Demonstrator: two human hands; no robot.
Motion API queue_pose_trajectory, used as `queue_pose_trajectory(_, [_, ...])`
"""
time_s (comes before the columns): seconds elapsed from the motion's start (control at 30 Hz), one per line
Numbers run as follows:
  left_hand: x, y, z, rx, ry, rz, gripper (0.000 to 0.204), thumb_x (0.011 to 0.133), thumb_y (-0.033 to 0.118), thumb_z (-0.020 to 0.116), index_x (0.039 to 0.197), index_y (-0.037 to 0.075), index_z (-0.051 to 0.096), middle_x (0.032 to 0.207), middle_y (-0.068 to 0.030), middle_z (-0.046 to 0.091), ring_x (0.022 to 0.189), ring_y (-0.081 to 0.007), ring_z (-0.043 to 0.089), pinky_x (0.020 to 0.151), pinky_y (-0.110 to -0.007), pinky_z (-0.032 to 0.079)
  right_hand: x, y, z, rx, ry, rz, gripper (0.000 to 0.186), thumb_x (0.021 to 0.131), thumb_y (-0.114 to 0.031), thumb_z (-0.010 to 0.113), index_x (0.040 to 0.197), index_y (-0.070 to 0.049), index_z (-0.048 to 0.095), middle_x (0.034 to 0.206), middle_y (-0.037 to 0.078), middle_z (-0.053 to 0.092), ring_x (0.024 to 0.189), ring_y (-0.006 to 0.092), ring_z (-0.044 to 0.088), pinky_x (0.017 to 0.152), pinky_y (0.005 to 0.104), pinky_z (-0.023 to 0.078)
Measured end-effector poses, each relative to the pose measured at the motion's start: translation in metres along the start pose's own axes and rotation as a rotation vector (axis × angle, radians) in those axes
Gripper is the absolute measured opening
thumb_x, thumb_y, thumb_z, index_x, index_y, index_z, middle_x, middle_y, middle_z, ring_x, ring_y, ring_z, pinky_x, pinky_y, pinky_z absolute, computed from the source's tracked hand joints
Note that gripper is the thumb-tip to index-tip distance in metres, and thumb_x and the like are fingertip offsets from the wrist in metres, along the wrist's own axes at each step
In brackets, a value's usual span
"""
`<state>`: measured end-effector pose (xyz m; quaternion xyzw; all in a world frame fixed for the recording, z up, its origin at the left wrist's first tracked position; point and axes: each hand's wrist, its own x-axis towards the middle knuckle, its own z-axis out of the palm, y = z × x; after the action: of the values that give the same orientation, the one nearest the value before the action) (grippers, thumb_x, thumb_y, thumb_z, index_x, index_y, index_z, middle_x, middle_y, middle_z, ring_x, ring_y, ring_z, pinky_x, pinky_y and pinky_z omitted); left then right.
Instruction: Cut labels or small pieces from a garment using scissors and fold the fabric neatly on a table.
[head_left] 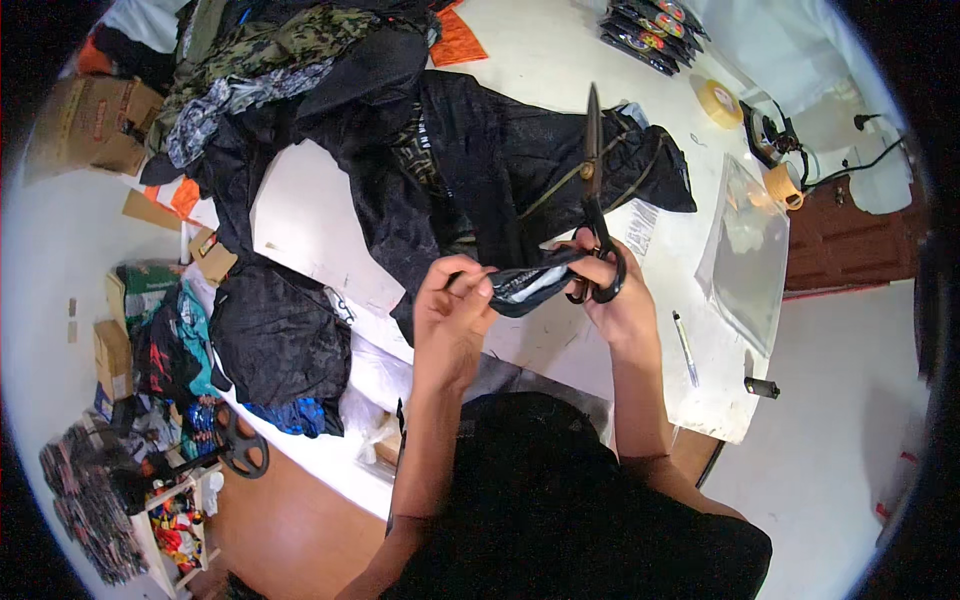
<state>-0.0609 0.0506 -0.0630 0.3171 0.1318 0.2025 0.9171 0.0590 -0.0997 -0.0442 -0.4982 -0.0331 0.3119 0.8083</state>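
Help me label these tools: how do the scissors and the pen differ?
The scissors are in the right hand; the pen lies on the table. The scissors look larger, the pen slimmer. The scissors have dark handles, whereas the pen is mostly whitish. Both are long and narrow.

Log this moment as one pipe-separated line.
left hand: pinching dark fabric piece | right hand: holding scissors, blades pointing away, touching piece's other end | table: black garment beyond hands, pen at right
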Motion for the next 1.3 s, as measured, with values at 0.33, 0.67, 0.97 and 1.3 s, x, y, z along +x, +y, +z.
queue_pose_trajectory(0.33, [-0.001, -0.001, -0.011, -0.557, -0.338, -0.166, 0.034, 0.089, -0.001, 0.058, 0.122, 0.002, 0.048, 0.109, -0.0202, 0.065, 0.098, -0.0255, 0.067, 0.09, -0.036, 0.053, -0.01, -0.014, 0.028, -0.036, -0.138, 0.102, 0.022, 0.082, -0.01, 0.072, 0.091, -0.011, 0.053, 0.075, -0.005, 0.05, 0.067, 0.004, 0.048, 0.058, 0.0196, 0.034])
queue_pose_trajectory(0.67, [-0.011, 0.037, 0.02, 0.072, -0.322, -0.114, 0.033, 0.092, 0.005, 0.06, 0.124, -0.003, 0.055, 0.102, -0.0111, 0.068, 0.091, -0.0119, 0.063, 0.081, -0.024, 0.048, -0.017, -0.035, 0.032, -0.205, -0.261, -0.078, 0.033, 0.073, -0.012, 0.075, 0.09, -0.011, 0.047, 0.071, 0.0, 0.054, 0.062, 0.0053, 0.046, 0.055, 0.0195, 0.032])
queue_pose_trajectory(0.97, [0.001, 0.037, 0.025, -0.026, -0.317, 0.227, 0.018, 0.096, 0.005, 0.056, 0.112, -0.002, 0.055, 0.094, -0.0154, 0.065, 0.086, -0.0147, 0.063, 0.077, -0.026, 0.049, -0.025, -0.032, 0.021, -0.207, -0.345, -0.176, 0.036, 0.073, -0.008, 0.076, 0.09, -0.01, 0.044, 0.075, 0.011, 0.066, 0.065, 0.0099, 0.056, 0.059, 0.0211, 0.042])
queue_pose_trajectory(1.3, [-0.002, 0.03, 0.03, -0.105, -0.319, 0.241, 0.016, 0.095, 0.005, 0.056, 0.107, 0.001, 0.047, 0.09, -0.0143, 0.062, 0.079, -0.0177, 0.063, 0.067, -0.026, 0.051, -0.031, -0.036, 0.034, -0.285, -0.251, -0.179, 0.041, 0.073, -0.015, 0.077, 0.086, -0.011, 0.039, 0.067, 0.007, 0.057, 0.06, 0.0085, 0.048, 0.053, 0.0206, 0.033])
